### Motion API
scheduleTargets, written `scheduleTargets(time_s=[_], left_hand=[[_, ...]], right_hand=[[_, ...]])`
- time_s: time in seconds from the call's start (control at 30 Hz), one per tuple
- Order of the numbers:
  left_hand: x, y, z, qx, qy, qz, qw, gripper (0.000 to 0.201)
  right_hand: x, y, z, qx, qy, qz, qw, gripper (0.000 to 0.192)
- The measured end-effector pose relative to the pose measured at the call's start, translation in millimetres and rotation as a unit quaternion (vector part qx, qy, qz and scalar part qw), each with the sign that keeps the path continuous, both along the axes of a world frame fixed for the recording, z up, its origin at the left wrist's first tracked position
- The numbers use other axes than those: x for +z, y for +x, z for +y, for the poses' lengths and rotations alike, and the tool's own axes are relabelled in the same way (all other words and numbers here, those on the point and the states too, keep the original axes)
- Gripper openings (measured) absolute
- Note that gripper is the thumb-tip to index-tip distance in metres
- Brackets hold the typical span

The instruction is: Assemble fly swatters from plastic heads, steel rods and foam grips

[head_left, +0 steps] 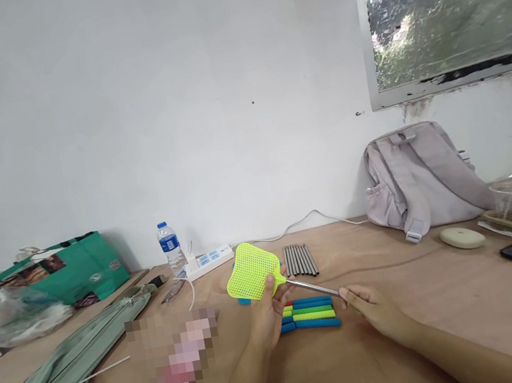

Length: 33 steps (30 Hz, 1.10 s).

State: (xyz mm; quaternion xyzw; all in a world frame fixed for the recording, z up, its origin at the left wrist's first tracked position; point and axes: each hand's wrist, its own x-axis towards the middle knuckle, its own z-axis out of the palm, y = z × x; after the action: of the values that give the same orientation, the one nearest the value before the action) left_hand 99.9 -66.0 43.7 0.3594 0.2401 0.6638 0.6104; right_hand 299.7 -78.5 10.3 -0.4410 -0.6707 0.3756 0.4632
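Meanwhile both hands — left (268,311), right (374,309) — grip the yellow fly swatter (253,271).

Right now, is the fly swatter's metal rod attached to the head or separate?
Attached. The fly swatter head joins the metal rod; left hand grips the head's neck, right hand pinches the rod's far end.

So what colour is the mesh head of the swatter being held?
Bright yellow-green; the swatter head shows clearly in the head view, pinched by the left hand.

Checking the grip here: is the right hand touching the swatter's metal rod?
Touching. The head view shows the right hand pinching the end of the metal rod, while the left hand grips the yellow swatter head.
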Motion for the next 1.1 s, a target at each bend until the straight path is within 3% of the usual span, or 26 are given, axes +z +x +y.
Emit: scheduleTargets(time_s=[0.17, 0.27, 0.47, 0.6, 0.7, 0.83, 1.1], left_hand=[[2.7, -8, -1, -0.049, -0.017, 0.017, 0.998, 0.031], [-1.2, -8, -1, -0.061, -0.011, 0.029, 0.998, 0.027], [-9.1, 9, -7, -0.086, -0.015, 0.107, 0.990, 0.029], [-10.0, 10, -4, -0.004, -0.022, 0.057, 0.998, 0.024], [-12.1, 1, 4, 0.059, -0.037, 0.000, 0.998, 0.018], [-15.0, -8, 13, 0.104, -0.068, -0.053, 0.991, 0.012], [-14.5, -7, 12, 0.111, -0.073, -0.045, 0.990, 0.012]], right_hand=[[-8.8, -1, 5, 0.060, -0.125, 0.071, 0.988, 0.052], [-12.9, -3, 5, 0.084, -0.135, 0.103, 0.982, 0.050], [-13.2, -8, 4, 0.082, -0.091, 0.104, 0.987, 0.047], [-13.8, 0, 12, 0.011, -0.032, 0.107, 0.994, 0.041], [-13.1, 8, 15, -0.015, 0.037, 0.004, 0.999, 0.030], [-11.0, 10, 14, 0.028, 0.085, -0.134, 0.987, 0.021], [-11.0, 9, 14, 0.096, 0.126, -0.171, 0.972, 0.021]])
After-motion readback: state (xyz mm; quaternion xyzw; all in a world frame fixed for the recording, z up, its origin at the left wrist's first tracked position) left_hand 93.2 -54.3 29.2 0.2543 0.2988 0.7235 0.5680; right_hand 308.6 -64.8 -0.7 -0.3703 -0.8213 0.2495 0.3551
